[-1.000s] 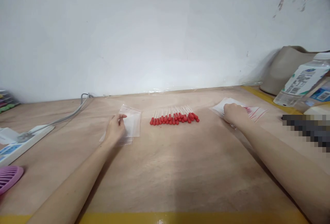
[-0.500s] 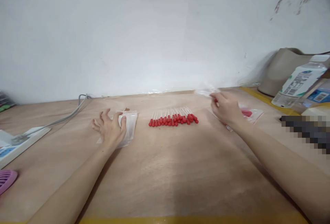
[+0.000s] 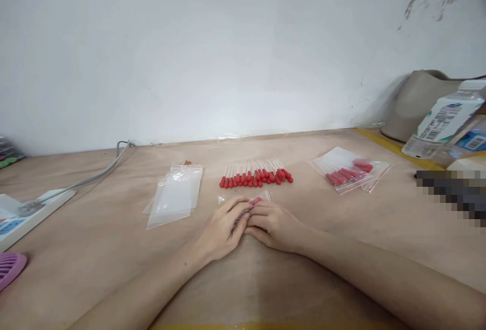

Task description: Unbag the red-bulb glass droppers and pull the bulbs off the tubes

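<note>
Working at the middle of the desk [image 3: 243, 294] now, with left hand [image 3: 224, 229] and right hand [image 3: 275, 226] side by side, touching or nearly touching at the fingertips. Gripping a small clear bag [image 3: 257, 200] in both, pinching its near part between thumbs and fingers. Hiding most of that bag under the knuckles, showing just its far edge and a smear of red. Not being able to tell the firmness of either grip from here! Facing a row of red-tipped sticks [image 3: 248, 175] just past the bag, pointing red ends this way and pale ends toward the wall [image 3: 190, 56]. Looking left, finding a stack of flat bags [image 3: 174, 196], lying fanned and well apart from the sticks. Looking right, spotting filled bags [image 3: 343, 170], overlapping and letting red ends show through the plastic. Glancing farther right, picking out a bottle [image 3: 442, 122] near a grey bin [image 3: 404, 105]. Checking far left, catching a grey cord [image 3: 94, 175] running to a white power strip [image 3: 41, 221].
</note>
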Tool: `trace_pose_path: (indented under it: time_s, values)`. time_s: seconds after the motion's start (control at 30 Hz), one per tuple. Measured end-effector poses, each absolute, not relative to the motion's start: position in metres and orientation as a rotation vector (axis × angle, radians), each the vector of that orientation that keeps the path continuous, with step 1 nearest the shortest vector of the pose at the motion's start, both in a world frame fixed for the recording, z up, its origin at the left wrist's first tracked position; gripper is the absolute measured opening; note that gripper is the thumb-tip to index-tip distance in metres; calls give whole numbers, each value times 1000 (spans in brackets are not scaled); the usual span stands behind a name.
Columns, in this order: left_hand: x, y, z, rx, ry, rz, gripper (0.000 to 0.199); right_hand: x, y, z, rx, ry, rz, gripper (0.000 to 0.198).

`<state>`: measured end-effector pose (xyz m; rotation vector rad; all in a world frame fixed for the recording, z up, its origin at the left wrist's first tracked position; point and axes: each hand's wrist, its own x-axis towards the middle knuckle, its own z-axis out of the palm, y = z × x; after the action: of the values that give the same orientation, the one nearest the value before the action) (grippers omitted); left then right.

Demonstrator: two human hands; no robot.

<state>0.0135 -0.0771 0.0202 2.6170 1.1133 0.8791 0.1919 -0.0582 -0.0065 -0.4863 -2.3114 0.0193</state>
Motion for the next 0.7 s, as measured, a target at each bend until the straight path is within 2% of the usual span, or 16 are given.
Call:
trace_pose_path:
  time_s: [0.1, 0.23, 0.4, 0.6, 0.7]
  values:
    - [13, -72, 16, 2591, 1096, 762, 33, 202, -54, 0, -584, -2187, 230, 14]
    - [7, -67, 11, 2606, 1140, 575, 40, 219, -42, -6, -1035, -1915, 195, 21]
    - [5, -67, 11, 2610, 1151, 552, 42, 228, -30, -20, -1367, -1674, 501, 21]
    - [7, -68, 12, 2583, 1160, 565, 42, 228, -36, -9, -1430, -1799, 647, 35]
    - [6, -67, 13, 2595, 1148, 590, 42, 229, -38, -2, -1317, -1771, 797, 35]
